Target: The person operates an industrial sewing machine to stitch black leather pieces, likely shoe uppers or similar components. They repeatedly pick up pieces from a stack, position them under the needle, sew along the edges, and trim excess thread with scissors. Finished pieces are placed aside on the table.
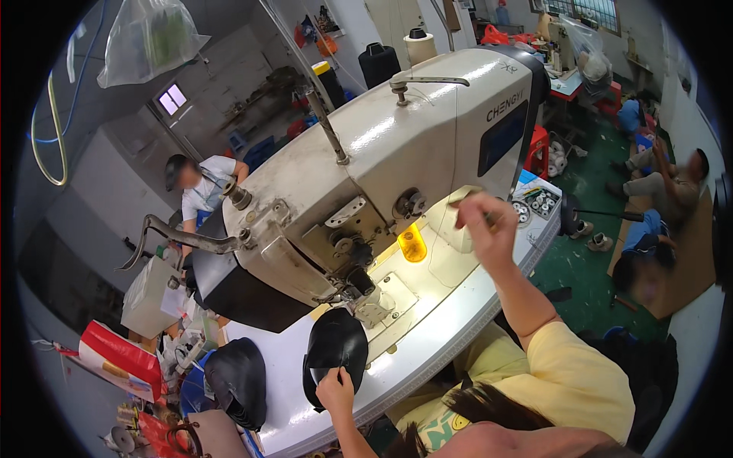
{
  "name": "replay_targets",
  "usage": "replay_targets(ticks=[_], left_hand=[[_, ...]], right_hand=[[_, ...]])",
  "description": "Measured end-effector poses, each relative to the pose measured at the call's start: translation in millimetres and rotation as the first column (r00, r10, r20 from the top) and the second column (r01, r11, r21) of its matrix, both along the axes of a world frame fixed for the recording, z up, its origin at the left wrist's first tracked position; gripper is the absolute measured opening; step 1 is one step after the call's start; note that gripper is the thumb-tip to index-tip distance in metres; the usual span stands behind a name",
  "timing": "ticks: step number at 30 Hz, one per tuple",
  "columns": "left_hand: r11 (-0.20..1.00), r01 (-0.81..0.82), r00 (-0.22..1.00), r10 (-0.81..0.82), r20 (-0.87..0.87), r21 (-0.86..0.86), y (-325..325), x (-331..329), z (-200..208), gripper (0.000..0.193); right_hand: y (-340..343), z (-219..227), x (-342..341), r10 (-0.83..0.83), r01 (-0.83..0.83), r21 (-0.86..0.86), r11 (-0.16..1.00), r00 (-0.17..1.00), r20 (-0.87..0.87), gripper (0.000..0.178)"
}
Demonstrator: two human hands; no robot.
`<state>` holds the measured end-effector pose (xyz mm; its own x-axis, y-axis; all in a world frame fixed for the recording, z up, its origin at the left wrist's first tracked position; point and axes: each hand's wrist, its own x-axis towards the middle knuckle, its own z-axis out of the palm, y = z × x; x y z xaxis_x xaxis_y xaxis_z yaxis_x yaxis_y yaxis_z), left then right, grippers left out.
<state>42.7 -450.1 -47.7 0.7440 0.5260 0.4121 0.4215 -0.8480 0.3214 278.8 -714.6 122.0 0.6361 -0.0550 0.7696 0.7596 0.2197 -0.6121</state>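
A white sewing machine (366, 145) stands before me on a white table. Left of its needle area lies a curved, shiny black leather-like piece (336, 347). My left hand (336, 391) grips the near edge of that piece with fingers pinched together. My right hand (489, 221) is raised near the right part of the machine, its fingers curled inward. Whether it holds a thread or anything else is too small to make out. A thin thread runs down the machine's front. Beside the needle area, a yellow-orange translucent part (412, 243) glows under the lamp.
More black pieces (237, 382) are stacked at the table's left. A tray with bobbins (544, 202) sits at the right end. Thread cones (419, 47) stand behind the machine. One person (210, 183) works beyond it, and others (672, 175) sit on the right.
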Motion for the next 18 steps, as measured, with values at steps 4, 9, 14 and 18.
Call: replay_targets(ticks=[4, 9, 14, 18], left_hand=[[0.999, -0.003, 1.000, 0.003, -0.014, 0.034, -1.6, 6.5, -0.7, 0.018], [0.998, 0.000, 1.000, 0.002, -0.021, 0.060, -6.0, 5.0, 1.8, 0.017], [0.999, 0.004, 1.000, -0.003, -0.020, 0.033, -1.7, -0.8, 1.4, 0.017], [1.000, -0.004, 1.000, 0.003, 0.017, 0.030, -0.9, 0.0, -0.2, 0.017]], right_hand=[[12.5, -4.8, -7.4, 0.246, -0.237, 0.067, 0.969, 0.950, -0.194, 0.014], [9.2, -14.0, -0.9, 0.055, -0.068, 0.165, 0.984, 0.995, 0.081, 0.013], [-4.5, 71.2, 8.8, 0.050, -0.032, 0.367, 0.930, 0.998, -0.038, 0.015], [-3.2, 53.4, -1.6, 0.589, -0.559, 0.230, 0.796, 0.804, -0.084, 0.018]])
